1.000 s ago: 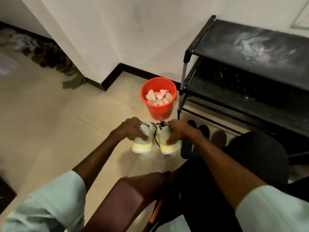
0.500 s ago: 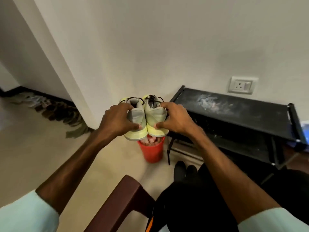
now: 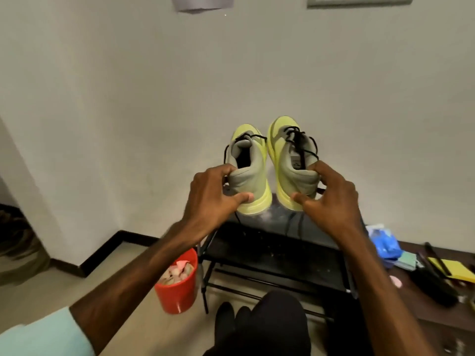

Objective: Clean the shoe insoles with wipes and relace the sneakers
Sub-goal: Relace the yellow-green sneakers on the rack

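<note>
Fingers: left hand (image 3: 213,199) curls round the heel of the left sneaker (image 3: 250,173), thumb pressed on the yellow sole edge, fingertips hooked at the grey collar; right hand (image 3: 331,199) does the same on the right sneaker (image 3: 291,163), thumb low on the sole, fingers wrapped over the heel's outer side.

Grip: both hands are closed on the heels, one shoe each, neither spread nor loose.

Sneakers: held side by side, toes pointing away toward the wall, heels toward the person, just over the top of the black shoe rack (image 3: 272,250); whether the soles touch the shelf I cannot tell.

Laces: black laces (image 3: 299,143) are threaded across both tongues, the ends hanging loose below the heels; I cannot tell whether they are tied.

Insoles: the left shoe's opening is dark and I cannot make out an insole in either.

Bin: red bucket (image 3: 177,291) on the floor left of the rack, holding crumpled pale and pink scraps, likely used wipes.

Side table: blue packet (image 3: 385,244) and yellow pad (image 3: 455,269) lie to the right, well apart from the shoes.

Progress: judging by the full bucket and laced shoes, cleaning and relacing look finished; what seems left is setting the pair down on the rack.
</note>
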### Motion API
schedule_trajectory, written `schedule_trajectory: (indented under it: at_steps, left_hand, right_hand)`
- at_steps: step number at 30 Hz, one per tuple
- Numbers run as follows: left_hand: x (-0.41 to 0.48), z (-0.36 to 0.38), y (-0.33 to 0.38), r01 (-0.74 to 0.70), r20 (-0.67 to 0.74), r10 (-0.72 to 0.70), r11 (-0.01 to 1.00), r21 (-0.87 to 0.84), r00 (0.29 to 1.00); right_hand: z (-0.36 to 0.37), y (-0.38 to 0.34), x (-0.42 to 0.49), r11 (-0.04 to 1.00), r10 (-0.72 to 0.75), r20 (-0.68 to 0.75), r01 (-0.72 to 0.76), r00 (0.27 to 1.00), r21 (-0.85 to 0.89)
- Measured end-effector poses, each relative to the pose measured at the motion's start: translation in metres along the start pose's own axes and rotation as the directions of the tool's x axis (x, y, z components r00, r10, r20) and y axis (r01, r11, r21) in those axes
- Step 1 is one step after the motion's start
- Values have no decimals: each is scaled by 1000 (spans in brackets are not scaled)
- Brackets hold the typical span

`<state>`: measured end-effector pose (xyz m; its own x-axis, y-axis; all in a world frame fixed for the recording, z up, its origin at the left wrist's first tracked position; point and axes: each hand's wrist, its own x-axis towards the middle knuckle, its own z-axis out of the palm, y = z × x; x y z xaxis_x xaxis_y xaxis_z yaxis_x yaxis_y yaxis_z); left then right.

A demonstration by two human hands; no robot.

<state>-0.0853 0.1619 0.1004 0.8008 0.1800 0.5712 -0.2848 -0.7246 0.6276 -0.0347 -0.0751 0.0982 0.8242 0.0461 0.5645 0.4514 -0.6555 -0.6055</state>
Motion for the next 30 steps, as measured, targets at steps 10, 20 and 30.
schedule_trajectory:
  at_steps: [10, 20, 30]
  left_hand:
    - [25, 125, -7, -1, 176, -13, 997, 78, 984]
    - [29, 181, -50, -7, 298, -61, 975, 222, 953]
    - [38, 187, -70, 2, 311, -125, 930, 367, 942]
  right_hand:
    - [3, 100, -3, 944, 266, -108, -281, 958, -175]
    - [66, 157, -9, 895, 431, 53, -420, 901, -150]
    - [83, 177, -14, 925, 372, 19, -370, 928, -87]
